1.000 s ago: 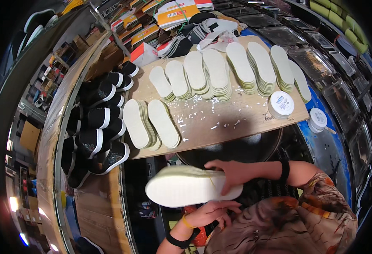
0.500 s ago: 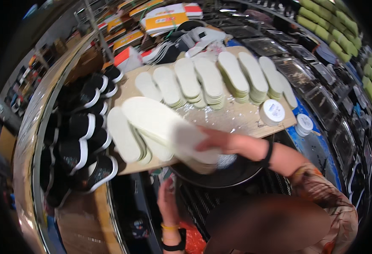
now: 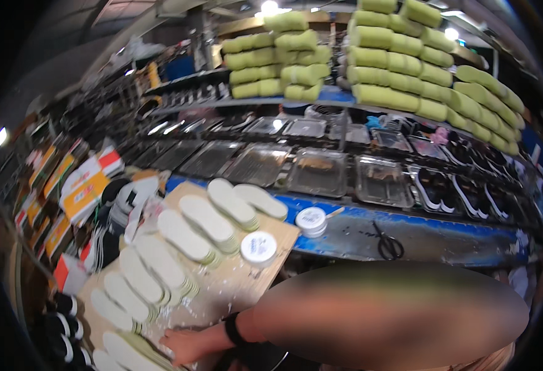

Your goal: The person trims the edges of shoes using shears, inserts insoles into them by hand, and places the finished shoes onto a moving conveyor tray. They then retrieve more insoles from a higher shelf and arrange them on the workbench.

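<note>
At the lower left of the frame, one hand (image 3: 183, 345) lies flat and open on the desk (image 3: 234, 290), touching a white sole (image 3: 129, 353) just to its left. The sole's long side slants toward the lower right. The other hand is not seen.

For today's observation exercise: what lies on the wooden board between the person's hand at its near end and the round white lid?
In the head view, between the hand and the round white lid the wooden board is bare except for small white scraps; the sole stacks lie to one side.
</note>
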The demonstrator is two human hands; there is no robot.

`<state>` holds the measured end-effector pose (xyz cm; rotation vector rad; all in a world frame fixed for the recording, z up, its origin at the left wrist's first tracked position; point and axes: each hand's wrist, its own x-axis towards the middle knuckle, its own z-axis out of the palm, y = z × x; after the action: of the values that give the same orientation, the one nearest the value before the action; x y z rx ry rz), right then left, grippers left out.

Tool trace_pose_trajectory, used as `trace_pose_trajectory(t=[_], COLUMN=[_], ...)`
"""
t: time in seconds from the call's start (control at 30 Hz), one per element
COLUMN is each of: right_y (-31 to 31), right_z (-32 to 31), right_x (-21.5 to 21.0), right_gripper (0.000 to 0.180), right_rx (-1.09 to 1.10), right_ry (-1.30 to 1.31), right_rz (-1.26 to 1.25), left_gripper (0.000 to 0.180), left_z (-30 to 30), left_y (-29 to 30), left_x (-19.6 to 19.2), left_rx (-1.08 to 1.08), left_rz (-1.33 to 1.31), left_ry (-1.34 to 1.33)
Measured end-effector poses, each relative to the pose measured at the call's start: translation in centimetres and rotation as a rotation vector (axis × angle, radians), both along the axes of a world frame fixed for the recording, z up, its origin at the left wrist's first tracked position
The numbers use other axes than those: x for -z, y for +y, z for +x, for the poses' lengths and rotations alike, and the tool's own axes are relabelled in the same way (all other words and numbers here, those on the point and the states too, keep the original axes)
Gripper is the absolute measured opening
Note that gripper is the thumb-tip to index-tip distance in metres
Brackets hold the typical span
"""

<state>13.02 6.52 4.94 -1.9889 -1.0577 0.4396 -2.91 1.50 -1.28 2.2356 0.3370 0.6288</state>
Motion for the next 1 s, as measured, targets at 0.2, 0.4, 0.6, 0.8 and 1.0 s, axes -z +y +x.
trace_pose_trajectory(t=[0.2,0.4,0.6,0.8,1.0], right_y=[-22.2,-49.8,-71.8,-79.8,-81.3], right_z=[11.6,17.3,18.8,19.1,21.5], right_x=[-10.0,-29.8,-46.8,-54.6,-58.1], right_gripper=[0.052,0.068,0.069,0.061,0.074], right_rx=[-0.531,0.308,1.45,1.972,1.85], right_ry=[-0.298,-0.419,-1.047,-1.522,-1.415], right_rz=[-0.602,-0.663,-0.037,-0.118,0.098], left_gripper=[0.043,0.045,0.045,0.046,0.047], left_z=[2.7,5.4,13.4,19.5,21.0], left_y=[-1.4,-5.0,-15.2,-21.4,-23.7], left_x=[3.8,-2.9,-15.4,-20.0,-20.1], left_rx=[0.169,0.208,0.316,0.225,0.129], left_rz=[0.33,0.224,0.366,0.384,0.369], left_ry=[0.369,0.937,0.07,-0.07,-0.056])
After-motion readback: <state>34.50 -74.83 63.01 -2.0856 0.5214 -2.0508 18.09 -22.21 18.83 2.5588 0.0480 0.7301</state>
